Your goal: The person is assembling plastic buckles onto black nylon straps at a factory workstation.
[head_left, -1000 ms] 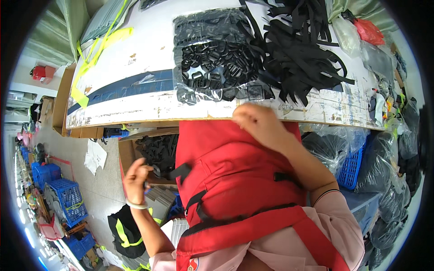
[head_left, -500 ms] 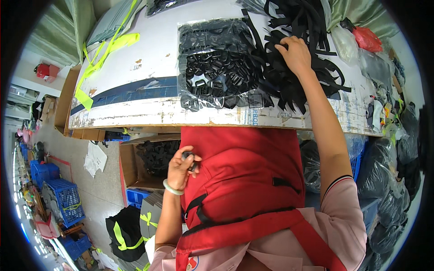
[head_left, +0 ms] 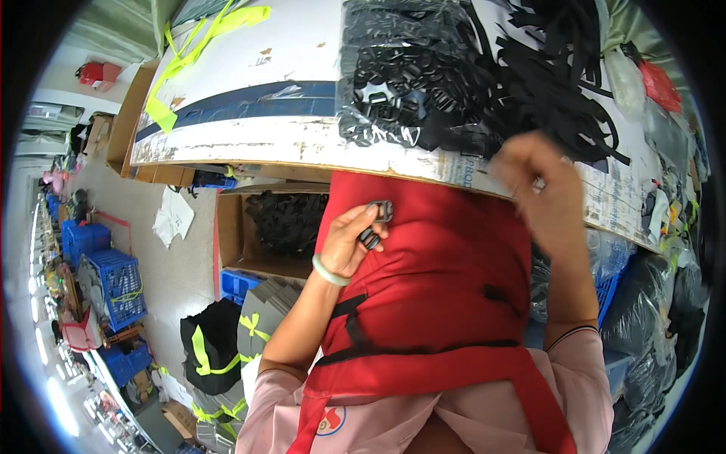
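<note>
My left hand (head_left: 348, 244) is closed in front of the red apron (head_left: 439, 280), below the table's edge. Between its thumb and finger sits a black plastic buckle (head_left: 384, 211), and a second black buckle (head_left: 370, 239) is tucked in the lower fingers. My right hand (head_left: 546, 189) is at the table's front edge, smeared by motion; whether anything is in its fingers does not show. Beyond it spreads a tangled heap of black webbing straps (head_left: 548, 91). Next to the heap lies a clear plastic bag (head_left: 367, 130) full of black buckles.
Yellow-green ribbon (head_left: 185, 57) lies across the left of the white table (head_left: 249, 144). A cardboard box (head_left: 234, 240) of black parts stands under the table edge. Blue crates (head_left: 117, 284) are on the floor at left; stuffed plastic bags (head_left: 643, 303) crowd the right.
My right hand has left the strap heap and come back toward me to the table edge. My left hand has risen slightly rightward, showing its buckles more plainly. The view has shifted.
</note>
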A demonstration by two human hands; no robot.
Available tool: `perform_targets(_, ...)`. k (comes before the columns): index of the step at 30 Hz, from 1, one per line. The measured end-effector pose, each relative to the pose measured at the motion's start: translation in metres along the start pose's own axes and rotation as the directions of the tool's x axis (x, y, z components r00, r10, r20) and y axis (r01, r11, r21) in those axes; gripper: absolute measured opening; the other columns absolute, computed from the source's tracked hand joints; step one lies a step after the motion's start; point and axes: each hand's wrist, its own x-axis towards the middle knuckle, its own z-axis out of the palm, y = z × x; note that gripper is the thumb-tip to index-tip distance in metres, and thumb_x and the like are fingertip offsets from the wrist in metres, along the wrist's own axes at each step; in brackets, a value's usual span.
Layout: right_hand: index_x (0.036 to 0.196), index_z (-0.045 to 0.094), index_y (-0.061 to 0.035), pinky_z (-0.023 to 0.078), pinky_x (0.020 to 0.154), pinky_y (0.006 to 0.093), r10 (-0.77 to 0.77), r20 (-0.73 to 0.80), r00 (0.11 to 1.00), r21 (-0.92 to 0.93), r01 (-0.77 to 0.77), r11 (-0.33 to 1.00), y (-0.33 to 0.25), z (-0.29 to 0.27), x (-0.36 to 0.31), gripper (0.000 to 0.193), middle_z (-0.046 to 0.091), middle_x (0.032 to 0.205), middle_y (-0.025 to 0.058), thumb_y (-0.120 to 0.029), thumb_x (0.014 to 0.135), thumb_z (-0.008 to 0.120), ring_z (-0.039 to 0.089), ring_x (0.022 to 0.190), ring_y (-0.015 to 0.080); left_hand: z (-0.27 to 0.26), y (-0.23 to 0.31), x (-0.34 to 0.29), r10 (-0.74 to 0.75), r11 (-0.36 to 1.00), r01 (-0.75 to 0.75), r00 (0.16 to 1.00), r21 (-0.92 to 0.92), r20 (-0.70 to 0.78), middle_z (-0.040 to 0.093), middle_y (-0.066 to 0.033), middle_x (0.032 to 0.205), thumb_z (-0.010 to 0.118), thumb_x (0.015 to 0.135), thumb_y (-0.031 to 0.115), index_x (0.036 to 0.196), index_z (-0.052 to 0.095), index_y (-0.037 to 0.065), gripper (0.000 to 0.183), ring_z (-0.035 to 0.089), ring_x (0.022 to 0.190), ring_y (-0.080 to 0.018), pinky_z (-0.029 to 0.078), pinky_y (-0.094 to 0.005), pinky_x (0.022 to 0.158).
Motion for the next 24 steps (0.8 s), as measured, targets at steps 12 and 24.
perform_targets(12, 0.097, 0.057, -0.0028, 0.041, 0.052, 0.0204, 0.133, 0.562, 0.816, 0.428, -0.425, 0.797, 0.051, 0.094, -0.058, 0.007, 0.056, 0.074, -0.0002, -0.008, 0.092, 0.054, 0.050, 0.061, 0.0042, 0.022, -0.009, -0.009, -0.014, 0.994, 0.034, 0.981, -0.104, 0.195, 0.066, -0.0143, 0.088, 0.056, 0.092, 0.007, 0.105, 0.060, -0.003, 0.017, 0.068, 0.077, -0.0225, 0.059, -0.0327, 0.064)
perform_targets(24, 0.092, 0.057, -0.0011, 0.034, 0.053, 0.0224, 0.143, 0.565, 0.813, 0.355, -0.395, 0.847, 0.054, 0.103, -0.052, 0.015, 0.050, 0.064, -0.0031, -0.016, 0.092, 0.057, 0.043, 0.060, 0.0051, 0.029, -0.007, -0.010, -0.121, 0.992, 0.115, 0.978, 0.043, 0.169, 0.064, -0.0096, 0.079, 0.058, 0.092, 0.011, 0.098, 0.063, -0.001, 0.014, 0.063, 0.065, -0.0165, 0.056, -0.0298, 0.054)
